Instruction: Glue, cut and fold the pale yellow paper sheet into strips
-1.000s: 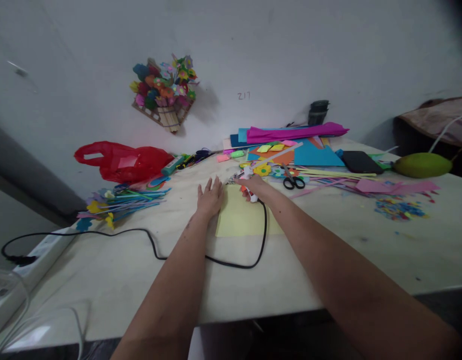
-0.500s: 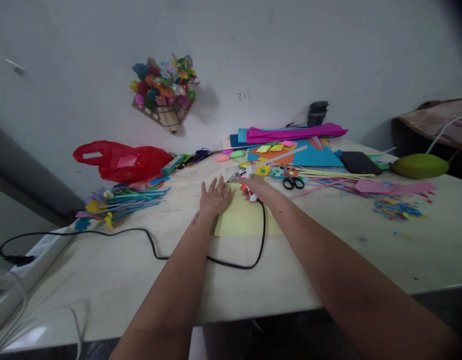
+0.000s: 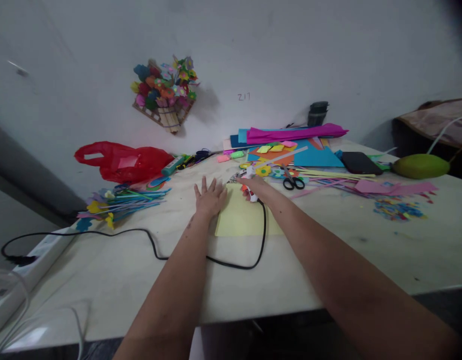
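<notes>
My left hand lies flat with fingers spread on the table, its palm edge on the left side of a pale yellow paper sheet. At the sheet's far edge my right hand is closed around a white glue gun with red marks. The gun's black cord loops over the sheet and runs left to a white power strip.
Black-handled scissors, a black phone, coloured paper sheets and paper scraps lie to the right. A red plastic bag and paper flowers on sticks sit to the left. A paper flower bouquet hangs on the wall.
My left hand slid slightly left and back along the sheet's edge. My right hand with the glue gun stayed put.
</notes>
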`<state>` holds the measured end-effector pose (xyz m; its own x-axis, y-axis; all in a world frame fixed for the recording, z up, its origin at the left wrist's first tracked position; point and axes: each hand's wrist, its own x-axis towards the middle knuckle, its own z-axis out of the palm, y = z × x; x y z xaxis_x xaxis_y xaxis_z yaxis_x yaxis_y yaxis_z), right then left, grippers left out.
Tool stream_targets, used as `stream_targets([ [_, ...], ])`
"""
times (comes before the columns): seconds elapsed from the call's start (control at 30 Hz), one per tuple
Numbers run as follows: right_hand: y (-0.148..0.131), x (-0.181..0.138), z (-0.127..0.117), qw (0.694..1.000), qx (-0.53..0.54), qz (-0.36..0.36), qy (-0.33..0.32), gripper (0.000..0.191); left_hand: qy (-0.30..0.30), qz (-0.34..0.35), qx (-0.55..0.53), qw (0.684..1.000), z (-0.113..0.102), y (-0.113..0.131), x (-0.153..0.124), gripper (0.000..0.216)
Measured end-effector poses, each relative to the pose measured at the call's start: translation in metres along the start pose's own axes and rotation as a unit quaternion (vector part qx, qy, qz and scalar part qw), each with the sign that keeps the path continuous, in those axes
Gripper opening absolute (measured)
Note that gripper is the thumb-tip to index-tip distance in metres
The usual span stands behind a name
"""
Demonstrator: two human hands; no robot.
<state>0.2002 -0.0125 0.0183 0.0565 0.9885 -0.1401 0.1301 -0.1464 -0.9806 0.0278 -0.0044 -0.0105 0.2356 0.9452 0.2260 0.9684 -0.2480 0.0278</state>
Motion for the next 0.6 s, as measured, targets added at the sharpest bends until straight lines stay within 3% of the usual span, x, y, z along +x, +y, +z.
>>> stream_targets([
  [0.6, -0.0009, -0.0016, 0.001, 1.0, 0.0, 0.006, 0.008, 0.027, 0.05, 0.037, 0.041, 0.997, 0.0015, 0.0094, -0.0016, 0.058],
])
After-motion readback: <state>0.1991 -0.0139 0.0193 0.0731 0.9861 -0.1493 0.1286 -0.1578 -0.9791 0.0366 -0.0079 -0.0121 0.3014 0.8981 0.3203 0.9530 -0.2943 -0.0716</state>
